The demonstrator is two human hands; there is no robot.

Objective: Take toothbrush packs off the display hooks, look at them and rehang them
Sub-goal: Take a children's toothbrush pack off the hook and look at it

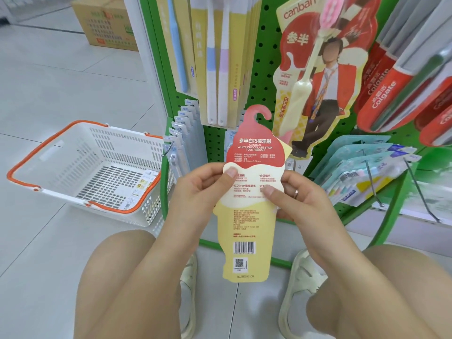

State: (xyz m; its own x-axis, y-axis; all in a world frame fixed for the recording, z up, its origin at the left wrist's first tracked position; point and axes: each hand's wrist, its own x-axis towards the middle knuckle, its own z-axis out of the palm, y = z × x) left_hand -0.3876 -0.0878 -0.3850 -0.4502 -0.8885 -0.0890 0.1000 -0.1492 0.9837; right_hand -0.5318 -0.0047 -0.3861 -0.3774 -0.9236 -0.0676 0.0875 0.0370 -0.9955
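Before the green rack (264, 45), two hands (206, 187) (297, 199) grip one toothbrush pack (247, 216).

Pale tiled floor (49, 94) under white basket (73, 167), cardboard box (107, 23), green rack (261, 45).

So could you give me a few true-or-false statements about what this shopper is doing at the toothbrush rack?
1. Both hands hold one toothbrush pack. True: the left hand and the right hand pinch its edges.
2. The pack's front faces the camera. False: its printed back, with barcode, does.
3. The pack hangs on a hook. False: it is off the hooks, in hand.
4. A white basket with orange handles stands on the floor to the left. True.
5. The Colgate packs hang lower left. False: they hang upper right.
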